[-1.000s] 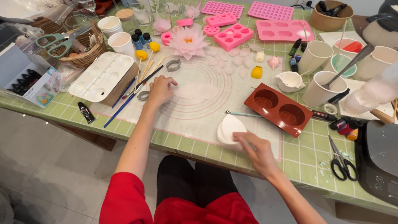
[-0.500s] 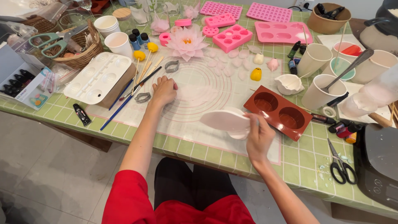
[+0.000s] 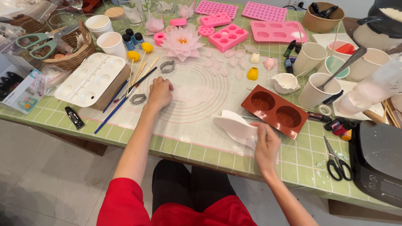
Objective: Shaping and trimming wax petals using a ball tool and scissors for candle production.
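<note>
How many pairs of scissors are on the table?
2: green-handled scissors lie across the wicker basket at far left; black-handled scissors lie on the green mat near the right edge. Clutter may hide others.
</note>
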